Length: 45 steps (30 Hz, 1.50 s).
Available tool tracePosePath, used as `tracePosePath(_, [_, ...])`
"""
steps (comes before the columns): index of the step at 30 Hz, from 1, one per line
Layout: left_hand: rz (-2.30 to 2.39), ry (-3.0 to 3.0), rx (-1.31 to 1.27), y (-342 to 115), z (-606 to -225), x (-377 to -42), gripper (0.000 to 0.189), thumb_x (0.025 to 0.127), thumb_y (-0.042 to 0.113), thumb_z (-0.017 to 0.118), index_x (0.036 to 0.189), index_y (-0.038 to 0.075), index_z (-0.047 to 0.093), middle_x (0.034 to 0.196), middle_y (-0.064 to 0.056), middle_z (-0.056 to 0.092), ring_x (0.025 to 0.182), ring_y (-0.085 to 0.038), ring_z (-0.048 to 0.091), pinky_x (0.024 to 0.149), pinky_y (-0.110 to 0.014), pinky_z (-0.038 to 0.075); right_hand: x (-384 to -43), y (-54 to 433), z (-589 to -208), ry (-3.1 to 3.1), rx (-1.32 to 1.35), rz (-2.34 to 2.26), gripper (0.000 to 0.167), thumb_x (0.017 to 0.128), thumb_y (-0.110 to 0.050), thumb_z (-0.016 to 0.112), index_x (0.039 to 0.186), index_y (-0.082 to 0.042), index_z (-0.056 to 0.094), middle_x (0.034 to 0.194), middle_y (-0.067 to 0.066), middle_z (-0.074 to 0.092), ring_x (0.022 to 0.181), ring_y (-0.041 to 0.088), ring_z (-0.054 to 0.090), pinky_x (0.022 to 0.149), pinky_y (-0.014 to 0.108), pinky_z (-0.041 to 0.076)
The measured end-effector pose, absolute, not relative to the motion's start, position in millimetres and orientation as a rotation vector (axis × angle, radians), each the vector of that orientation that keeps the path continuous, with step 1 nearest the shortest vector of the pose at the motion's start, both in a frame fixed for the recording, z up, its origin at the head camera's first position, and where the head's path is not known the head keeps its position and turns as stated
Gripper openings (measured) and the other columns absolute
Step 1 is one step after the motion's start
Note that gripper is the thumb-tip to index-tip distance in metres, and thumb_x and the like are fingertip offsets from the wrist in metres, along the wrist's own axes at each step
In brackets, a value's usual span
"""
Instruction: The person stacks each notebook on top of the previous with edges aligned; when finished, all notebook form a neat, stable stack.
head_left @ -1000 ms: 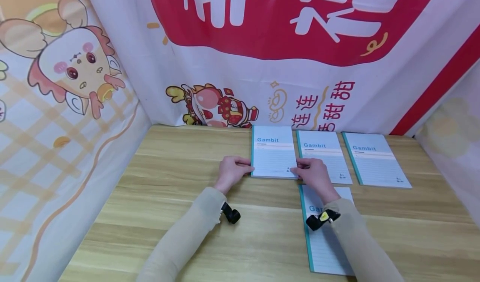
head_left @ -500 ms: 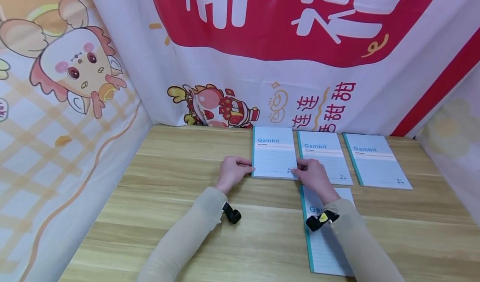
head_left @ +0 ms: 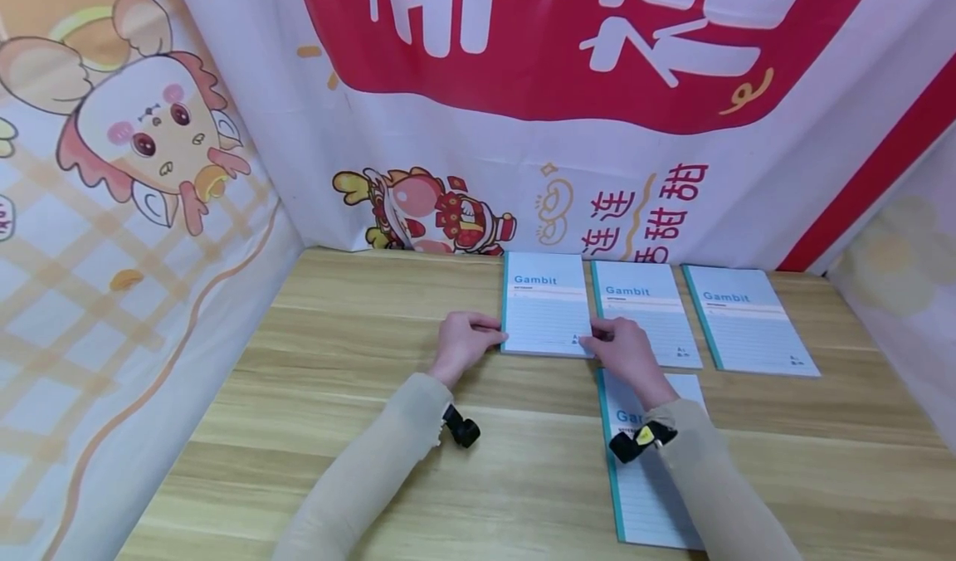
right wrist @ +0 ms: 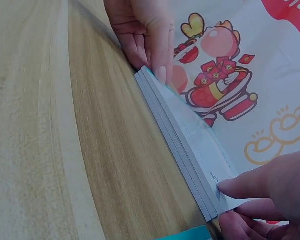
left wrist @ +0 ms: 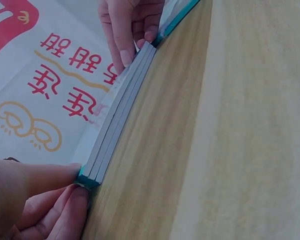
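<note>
A small stack of notebooks (head_left: 545,304) lies at the table's back edge, its top cover light blue and marked "Gambit", with a teal spine on the left. About three layers show along the stack's near edge (left wrist: 122,117) in the left wrist view. My left hand (head_left: 465,345) pinches the near left corner, thumb on top and fingers at the side. At the near right corner my right hand (head_left: 623,349) does the same, its thumb (right wrist: 245,185) over the cover. Under the right forearm lies another notebook (head_left: 650,495), partly hidden by the sleeve.
Right of the stack lie two more Gambit notebooks, a middle one (head_left: 650,295) partly covered by the right hand and a far right one (head_left: 750,320). A printed cloth (head_left: 448,129) hangs directly behind the wooden table (head_left: 336,337).
</note>
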<state>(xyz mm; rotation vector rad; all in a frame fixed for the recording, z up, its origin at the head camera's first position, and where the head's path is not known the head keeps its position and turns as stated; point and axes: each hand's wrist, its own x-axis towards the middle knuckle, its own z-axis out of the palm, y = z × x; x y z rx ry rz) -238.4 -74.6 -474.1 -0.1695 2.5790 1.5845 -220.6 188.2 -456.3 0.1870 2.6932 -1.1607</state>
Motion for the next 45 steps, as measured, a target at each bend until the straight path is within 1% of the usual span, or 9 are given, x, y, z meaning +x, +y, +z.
tracePosePath(2, [1.629,2.538,-0.188,-76,-474,-238,0.022,0.084,0.02,0.086,0.103,0.013,0.079,0.093,0.002,0.075,0.09,-0.014,0.069,0.085,-0.035,0.057,-220,188,-457,2.705,0.171,-1.183,0.051,0.101,-0.025,0.067,0.145,-0.003,0.054,0.128,0.017,0.058,0.11,0.031,0.055,0.089,0.042,0.052])
tracePosePath(6, [1.738,2.478,-0.236,-78,-474,-235,0.032,0.085,0.021,0.086,0.113,0.011,0.076,0.096,0.001,0.073,0.091,-0.016,0.069,0.082,-0.033,0.058,-215,191,-457,2.72,0.165,-1.255,0.055,0.1,-0.031,0.067,0.146,-0.005,0.053,0.126,0.015,0.06,0.11,0.03,0.058,0.088,0.042,0.054])
tracePosePath(9, [1.814,2.468,-0.255,-81,-473,-231,0.037,0.084,0.022,0.087,0.117,0.01,0.074,0.097,0.0,0.073,0.091,-0.017,0.068,0.08,-0.032,0.058,-207,196,-454,2.7,0.216,-1.306,0.068,0.099,-0.042,0.067,0.153,-0.007,0.045,0.134,0.015,0.058,0.119,0.032,0.057,0.095,0.047,0.052])
tracePosePath(13, [1.897,2.435,-0.242,-84,-466,-224,0.041,0.084,0.022,0.087,0.12,0.009,0.073,0.098,0.0,0.073,0.093,-0.018,0.068,0.079,-0.032,0.059,-195,209,-447,2.651,0.275,-1.339,0.082,0.095,-0.059,0.064,0.156,-0.011,0.04,0.145,0.015,0.052,0.13,0.035,0.053,0.104,0.051,0.048])
tracePosePath(17, [1.913,2.37,-0.196,-83,-456,-212,0.047,0.084,0.023,0.087,0.125,0.01,0.07,0.104,0.0,0.073,0.095,-0.018,0.068,0.08,-0.034,0.06,-183,224,-441,2.64,0.296,-1.333,0.088,0.091,-0.068,0.062,0.157,-0.014,0.04,0.15,0.015,0.049,0.133,0.036,0.051,0.105,0.053,0.046])
tracePosePath(23, [1.87,2.283,-0.072,-74,-450,-191,0.056,0.082,0.028,0.088,0.131,0.011,0.067,0.115,-0.003,0.072,0.102,-0.018,0.068,0.086,-0.035,0.058,-168,244,-438,2.688,0.294,-1.31,0.09,0.09,-0.071,0.06,0.156,-0.011,0.042,0.149,0.018,0.05,0.133,0.039,0.05,0.106,0.056,0.044])
tracePosePath(35, [1.844,2.131,0.13,-47,-456,-163,0.045,0.087,0.018,0.084,0.127,0.005,0.069,0.114,-0.006,0.073,0.104,-0.019,0.069,0.086,-0.033,0.058,-140,279,-434,2.627,0.357,-1.334,0.098,0.087,-0.075,0.06,0.158,-0.01,0.037,0.154,0.021,0.044,0.137,0.043,0.044,0.106,0.061,0.042])
tracePosePath(42, [1.836,2.037,0.187,-31,-462,-149,0.048,0.085,0.017,0.085,0.128,0.003,0.068,0.114,-0.008,0.073,0.104,-0.017,0.069,0.092,-0.033,0.056,-127,296,-433,2.61,0.379,-1.289,0.099,0.089,-0.072,0.06,0.159,-0.006,0.032,0.152,0.025,0.043,0.136,0.045,0.044,0.103,0.061,0.045])
tracePosePath(45, [1.828,1.998,0.208,-26,-466,-144,0.052,0.084,0.019,0.086,0.13,0.004,0.067,0.114,-0.006,0.073,0.103,-0.015,0.069,0.093,-0.032,0.055,-122,301,-433,2.618,0.375,-1.272,0.099,0.09,-0.07,0.061,0.158,-0.005,0.031,0.152,0.026,0.043,0.135,0.046,0.045,0.102,0.061,0.046])
